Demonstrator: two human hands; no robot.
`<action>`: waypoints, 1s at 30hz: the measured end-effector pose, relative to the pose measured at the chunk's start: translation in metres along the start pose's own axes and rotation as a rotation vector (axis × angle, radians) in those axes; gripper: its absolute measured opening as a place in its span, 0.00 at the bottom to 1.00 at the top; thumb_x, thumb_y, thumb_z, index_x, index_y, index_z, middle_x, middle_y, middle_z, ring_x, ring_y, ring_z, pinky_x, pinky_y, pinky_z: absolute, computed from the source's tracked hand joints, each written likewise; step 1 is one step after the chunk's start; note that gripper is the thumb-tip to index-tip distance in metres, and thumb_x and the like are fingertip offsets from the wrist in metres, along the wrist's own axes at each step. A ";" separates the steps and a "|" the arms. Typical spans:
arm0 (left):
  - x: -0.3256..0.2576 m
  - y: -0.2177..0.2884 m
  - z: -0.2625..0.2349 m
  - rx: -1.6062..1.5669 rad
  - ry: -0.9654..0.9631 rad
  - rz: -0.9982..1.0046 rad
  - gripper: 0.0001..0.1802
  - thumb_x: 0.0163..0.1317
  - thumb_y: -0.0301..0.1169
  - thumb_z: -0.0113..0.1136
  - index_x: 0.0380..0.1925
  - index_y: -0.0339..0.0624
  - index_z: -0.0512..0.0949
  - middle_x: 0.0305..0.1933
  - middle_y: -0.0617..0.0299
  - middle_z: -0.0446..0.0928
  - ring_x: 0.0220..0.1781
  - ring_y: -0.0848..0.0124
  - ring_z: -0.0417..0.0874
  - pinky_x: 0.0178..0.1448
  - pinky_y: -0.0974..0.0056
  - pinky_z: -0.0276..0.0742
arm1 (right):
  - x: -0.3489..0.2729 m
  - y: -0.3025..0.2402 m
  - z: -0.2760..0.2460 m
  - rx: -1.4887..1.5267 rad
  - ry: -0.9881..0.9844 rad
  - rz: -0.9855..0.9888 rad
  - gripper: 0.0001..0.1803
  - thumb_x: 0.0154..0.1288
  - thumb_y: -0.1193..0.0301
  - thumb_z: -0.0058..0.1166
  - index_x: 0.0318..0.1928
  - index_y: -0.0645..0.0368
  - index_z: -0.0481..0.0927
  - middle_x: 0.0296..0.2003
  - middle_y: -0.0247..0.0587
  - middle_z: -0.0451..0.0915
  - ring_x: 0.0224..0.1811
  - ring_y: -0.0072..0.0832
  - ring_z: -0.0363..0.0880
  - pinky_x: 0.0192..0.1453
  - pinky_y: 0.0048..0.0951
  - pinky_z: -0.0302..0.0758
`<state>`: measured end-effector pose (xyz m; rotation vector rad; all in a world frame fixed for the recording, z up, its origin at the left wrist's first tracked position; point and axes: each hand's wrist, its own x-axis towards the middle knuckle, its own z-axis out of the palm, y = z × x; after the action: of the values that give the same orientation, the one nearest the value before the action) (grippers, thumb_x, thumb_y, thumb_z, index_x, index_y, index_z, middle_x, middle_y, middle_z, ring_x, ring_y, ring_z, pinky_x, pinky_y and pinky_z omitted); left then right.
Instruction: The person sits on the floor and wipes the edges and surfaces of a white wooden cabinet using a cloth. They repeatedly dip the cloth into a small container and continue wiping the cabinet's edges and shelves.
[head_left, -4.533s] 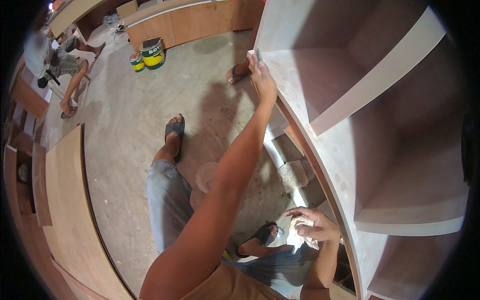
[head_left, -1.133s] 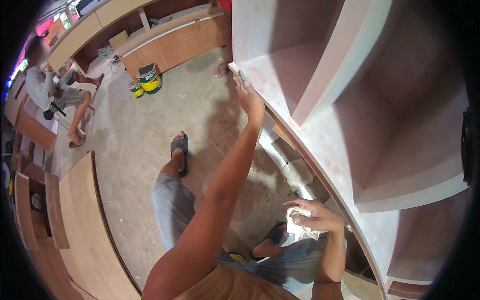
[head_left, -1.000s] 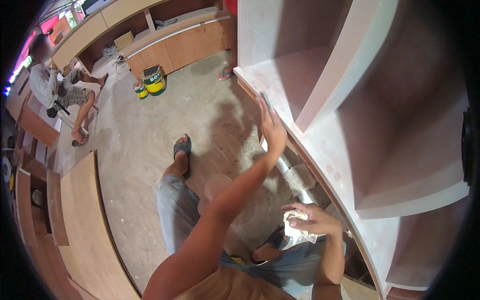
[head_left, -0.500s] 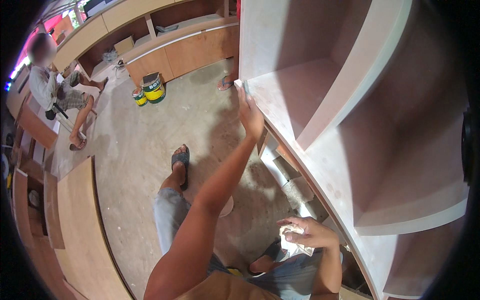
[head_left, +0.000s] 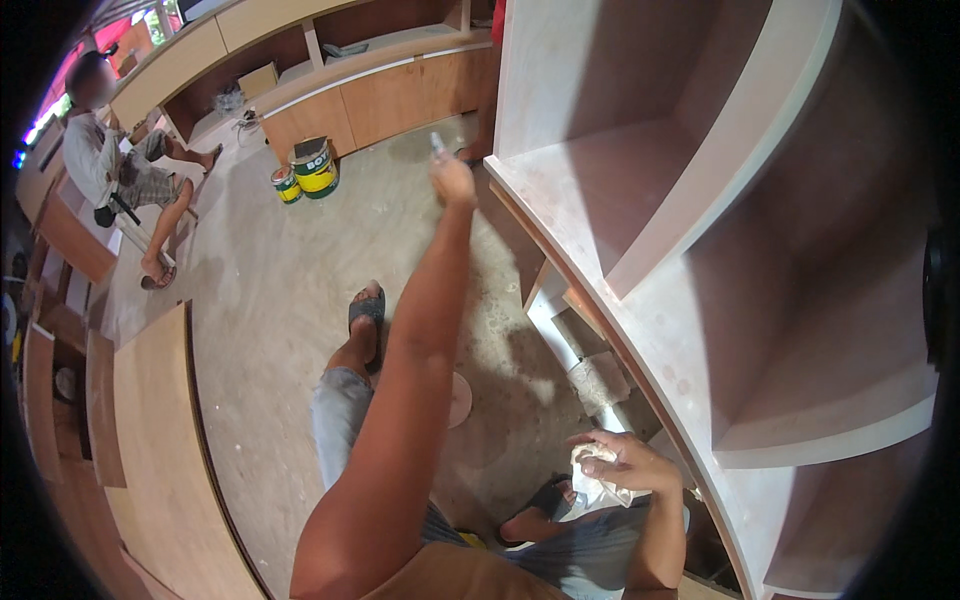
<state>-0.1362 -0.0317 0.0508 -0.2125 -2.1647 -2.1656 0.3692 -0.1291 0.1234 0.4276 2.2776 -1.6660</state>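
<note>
Left grip (head_left: 453, 182) pinches a small greyish object (head_left: 437, 143); slackening could drop it. Right grip (head_left: 640, 466) clasps white cloth (head_left: 596, 480), shelf unit (head_left: 650, 325) beside it

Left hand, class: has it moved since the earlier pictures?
Yes: the left hand has shifted leftward, off the edge of the pale shelf unit, out over the floor.

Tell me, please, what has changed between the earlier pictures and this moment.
The left hand has moved left, off the edge of the shelf unit, and is now out over the floor, with the small grey piece still held. Nothing was visibly let go. The right hand still holds the white cloth, and the cans stay on the floor.
</note>
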 end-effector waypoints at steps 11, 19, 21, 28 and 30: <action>-0.195 0.025 0.003 -0.158 -0.116 0.291 0.27 0.76 0.32 0.42 0.69 0.26 0.63 0.75 0.37 0.60 0.77 0.47 0.61 0.77 0.56 0.58 | 0.004 -0.003 0.000 -0.020 0.007 0.086 0.29 0.71 0.52 0.57 0.62 0.58 0.74 0.45 0.44 0.84 0.45 0.29 0.82 0.50 0.31 0.77; -0.113 0.017 0.022 -0.191 -0.094 0.152 0.28 0.76 0.34 0.41 0.69 0.26 0.62 0.75 0.36 0.58 0.78 0.49 0.59 0.78 0.56 0.54 | 0.006 -0.003 -0.001 -0.040 -0.027 0.096 0.29 0.71 0.52 0.58 0.62 0.60 0.74 0.46 0.46 0.84 0.47 0.32 0.83 0.51 0.33 0.77; -0.126 0.019 0.022 -0.143 -0.106 0.238 0.28 0.76 0.34 0.40 0.69 0.26 0.62 0.75 0.37 0.58 0.77 0.49 0.60 0.78 0.56 0.54 | 0.007 -0.006 -0.003 -0.048 -0.032 0.108 0.29 0.71 0.52 0.58 0.62 0.60 0.74 0.46 0.47 0.85 0.47 0.33 0.83 0.52 0.33 0.77; -0.100 0.018 0.027 -0.120 -0.100 0.152 0.28 0.77 0.36 0.37 0.69 0.26 0.62 0.75 0.38 0.58 0.78 0.48 0.57 0.79 0.57 0.53 | 0.012 -0.006 -0.003 -0.052 -0.038 0.028 0.29 0.71 0.50 0.57 0.62 0.58 0.75 0.45 0.48 0.85 0.47 0.36 0.84 0.51 0.34 0.77; -0.140 0.020 0.024 -0.162 -0.148 0.174 0.28 0.77 0.36 0.38 0.69 0.26 0.63 0.76 0.38 0.57 0.79 0.49 0.57 0.79 0.58 0.53 | 0.010 -0.006 -0.004 -0.065 -0.026 0.043 0.29 0.71 0.50 0.56 0.62 0.58 0.74 0.45 0.48 0.85 0.47 0.36 0.84 0.52 0.34 0.77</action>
<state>0.0063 -0.0148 0.0494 -0.5656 -1.9545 -2.2899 0.3574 -0.1261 0.1256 0.4347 2.2799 -1.5632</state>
